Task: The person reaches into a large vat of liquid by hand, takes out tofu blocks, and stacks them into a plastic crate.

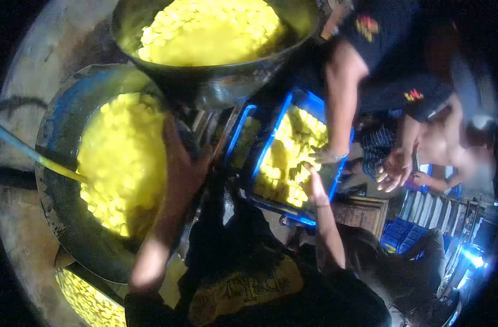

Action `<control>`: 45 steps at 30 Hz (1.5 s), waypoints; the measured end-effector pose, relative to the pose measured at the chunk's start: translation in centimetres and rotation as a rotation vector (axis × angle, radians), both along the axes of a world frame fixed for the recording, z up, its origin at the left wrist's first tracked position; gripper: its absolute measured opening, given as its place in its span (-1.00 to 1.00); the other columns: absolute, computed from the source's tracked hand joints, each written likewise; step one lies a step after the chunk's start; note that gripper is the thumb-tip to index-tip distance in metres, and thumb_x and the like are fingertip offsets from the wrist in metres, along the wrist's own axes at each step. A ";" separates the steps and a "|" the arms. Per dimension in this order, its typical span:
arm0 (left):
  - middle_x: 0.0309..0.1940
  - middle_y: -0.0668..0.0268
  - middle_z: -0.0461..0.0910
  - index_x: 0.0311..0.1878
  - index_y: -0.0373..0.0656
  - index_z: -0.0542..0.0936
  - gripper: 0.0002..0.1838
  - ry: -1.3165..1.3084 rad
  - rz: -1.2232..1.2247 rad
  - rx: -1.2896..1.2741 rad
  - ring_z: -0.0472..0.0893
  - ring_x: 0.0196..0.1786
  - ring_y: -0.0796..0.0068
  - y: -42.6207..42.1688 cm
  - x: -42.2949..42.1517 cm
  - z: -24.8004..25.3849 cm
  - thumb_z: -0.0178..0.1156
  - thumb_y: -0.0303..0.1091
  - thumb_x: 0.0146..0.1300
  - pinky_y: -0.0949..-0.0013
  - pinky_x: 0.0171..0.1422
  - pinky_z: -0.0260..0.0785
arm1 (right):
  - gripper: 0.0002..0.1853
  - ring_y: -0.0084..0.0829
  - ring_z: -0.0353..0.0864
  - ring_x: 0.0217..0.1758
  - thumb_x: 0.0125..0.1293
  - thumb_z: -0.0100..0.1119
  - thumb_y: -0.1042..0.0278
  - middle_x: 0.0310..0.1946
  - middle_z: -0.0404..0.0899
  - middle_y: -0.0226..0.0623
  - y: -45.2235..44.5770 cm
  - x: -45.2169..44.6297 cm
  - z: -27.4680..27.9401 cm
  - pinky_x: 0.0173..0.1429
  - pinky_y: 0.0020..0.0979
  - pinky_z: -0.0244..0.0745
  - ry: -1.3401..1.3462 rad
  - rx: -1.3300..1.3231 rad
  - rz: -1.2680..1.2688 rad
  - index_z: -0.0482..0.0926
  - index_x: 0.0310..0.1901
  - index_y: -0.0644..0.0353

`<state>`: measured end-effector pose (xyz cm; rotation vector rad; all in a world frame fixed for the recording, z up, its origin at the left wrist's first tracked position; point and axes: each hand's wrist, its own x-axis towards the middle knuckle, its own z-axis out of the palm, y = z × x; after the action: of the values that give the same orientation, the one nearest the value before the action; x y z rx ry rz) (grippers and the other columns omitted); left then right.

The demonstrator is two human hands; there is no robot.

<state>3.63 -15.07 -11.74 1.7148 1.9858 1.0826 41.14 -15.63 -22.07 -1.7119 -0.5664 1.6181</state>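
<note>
My left hand (pixel 180 158) is over the right rim of a large dark wok (pixel 52 158) full of yellow pieces (pixel 121 158). Its thumb stands apart from its fingers and nothing shows in it. A blue crate (pixel 268 150) with more yellow pieces (pixel 284 169) is right of centre. My right hand (pixel 317 188) reaches over the crate's near right part, fingers stretched out at the pieces. Beside it, a co-worker's hand (pixel 330 156) also reaches into the crate from the right.
Another wok (pixel 221 68) of yellow pieces stands at the top. A blue-yellow stick (pixel 39 155) dips into the left wok. Yellow pieces fill a container (pixel 91 300) at bottom left. Several people, blue crates (pixel 404 234) and a bright lamp (pixel 476 260) are at right.
</note>
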 end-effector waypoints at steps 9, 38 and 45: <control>0.36 -0.13 0.01 0.40 -0.33 -0.08 -0.12 -0.024 0.052 -0.069 0.00 0.43 -0.03 -0.3 1.0 0.8 0.22 -0.37 0.11 0.14 0.49 -0.15 | 0.04 0.26 -0.03 0.38 -0.10 -0.06 -0.64 0.33 0.03 0.21 -4.2 2.7 -19.0 0.35 0.22 -0.05 -1.396 -0.381 0.686 0.25 0.31 0.01; 0.18 0.02 0.37 0.14 -0.17 0.43 -0.62 0.015 -0.115 -0.887 0.43 0.18 0.14 -15.9 -16.3 -17.2 -0.10 -0.23 0.34 0.12 0.28 0.24 | -0.59 -0.26 0.56 -0.11 0.20 0.14 0.32 -0.13 0.56 -0.07 4.8 -49.6 12.7 0.00 -0.25 0.46 -0.514 1.056 2.212 0.41 0.09 0.20; 0.18 -0.03 0.37 0.17 -0.16 0.41 -0.53 -0.334 -0.038 -1.013 0.39 0.21 0.10 -15.6 -21.2 -16.3 -0.15 -0.09 0.34 0.11 0.32 0.17 | -0.62 -0.24 0.50 0.02 0.24 0.03 0.37 0.01 0.52 -0.08 2.6 -53.4 -12.3 0.13 -0.30 0.40 -0.633 1.124 2.152 0.44 0.11 0.18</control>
<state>-17.56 -30.67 -28.03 0.9379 1.7688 0.1978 -12.29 -13.08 -34.41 -0.0973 -3.3885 0.8116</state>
